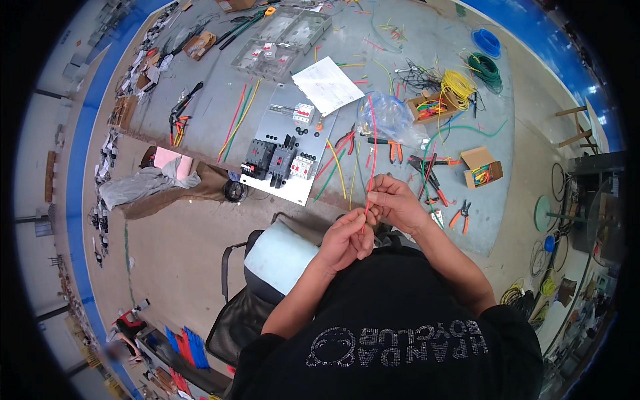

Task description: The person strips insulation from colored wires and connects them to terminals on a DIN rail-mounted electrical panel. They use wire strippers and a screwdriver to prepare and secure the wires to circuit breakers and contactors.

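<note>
Nearest lies the worker's black shirt [413,300]; beyond it, left hand [348,240] and right hand [399,203] each pinch the red wire [374,140], at the near edge of the table [207,87], right of the panel [283,127]. Black breakers [259,160] and white breakers [303,113] sit on the panel, apparently placed. No wire visibly joined to them; wiring judged barely begun, loose wires [244,113] lying to the left.

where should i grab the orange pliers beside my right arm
Probably by both orange handles, from the near side: the pliers lie with their head away and handles spread toward you. Your right hand is closer but holds the red wire.
</note>
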Demonstrator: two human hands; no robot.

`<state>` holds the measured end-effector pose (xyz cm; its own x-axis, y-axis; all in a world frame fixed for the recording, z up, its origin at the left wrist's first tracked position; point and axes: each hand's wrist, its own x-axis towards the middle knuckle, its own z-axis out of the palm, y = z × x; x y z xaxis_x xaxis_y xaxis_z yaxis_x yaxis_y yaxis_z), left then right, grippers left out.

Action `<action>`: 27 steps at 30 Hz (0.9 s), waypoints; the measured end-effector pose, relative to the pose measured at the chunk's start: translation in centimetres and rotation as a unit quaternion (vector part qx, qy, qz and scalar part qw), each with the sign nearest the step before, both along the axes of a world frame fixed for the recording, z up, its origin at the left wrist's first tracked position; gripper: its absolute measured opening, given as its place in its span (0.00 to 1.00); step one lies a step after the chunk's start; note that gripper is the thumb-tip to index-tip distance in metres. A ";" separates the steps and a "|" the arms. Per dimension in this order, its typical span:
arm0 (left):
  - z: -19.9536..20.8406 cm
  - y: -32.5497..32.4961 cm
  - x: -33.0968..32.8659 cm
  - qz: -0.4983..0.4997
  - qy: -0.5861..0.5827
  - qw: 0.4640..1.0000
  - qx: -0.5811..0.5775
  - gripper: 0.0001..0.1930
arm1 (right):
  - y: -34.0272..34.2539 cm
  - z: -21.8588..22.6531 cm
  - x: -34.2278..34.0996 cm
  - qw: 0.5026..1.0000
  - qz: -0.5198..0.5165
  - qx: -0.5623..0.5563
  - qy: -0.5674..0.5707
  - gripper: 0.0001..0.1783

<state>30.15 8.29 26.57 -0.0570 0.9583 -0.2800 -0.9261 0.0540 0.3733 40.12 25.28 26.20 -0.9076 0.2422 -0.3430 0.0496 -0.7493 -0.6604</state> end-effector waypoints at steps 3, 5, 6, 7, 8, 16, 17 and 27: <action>-0.3 -0.2 0.3 0.002 -0.034 0.999 0.016 0.12 | 0.0 0.0 0.0 1.000 0.006 0.002 0.015 0.08; -0.2 -0.2 0.4 0.004 -0.054 0.998 0.027 0.12 | 0.0 0.3 -0.1 1.000 0.013 0.012 0.019 0.09; 0.0 -0.1 0.4 0.005 -0.065 0.997 0.035 0.12 | -0.2 0.4 0.0 1.000 0.018 0.019 0.017 0.08; 0.2 -0.1 0.4 0.006 -0.076 0.996 0.042 0.12 | -0.2 0.6 0.0 0.999 0.023 0.026 0.015 0.08; 0.3 -0.1 0.5 0.006 -0.086 0.995 0.045 0.12 | -0.2 0.4 0.1 0.999 0.029 0.037 0.017 0.08; 0.4 -0.6 1.6 0.044 -0.115 0.992 0.015 0.13 | -1.3 0.0 0.0 0.995 0.004 0.103 0.014 0.07; 0.3 -0.7 1.7 0.044 -0.111 0.993 0.011 0.13 | -1.4 0.0 0.0 0.994 0.000 0.107 0.013 0.07; 0.1 -1.0 2.3 0.048 -0.052 0.997 -0.031 0.13 | -1.4 0.1 0.1 0.989 -0.053 0.135 -0.024 0.10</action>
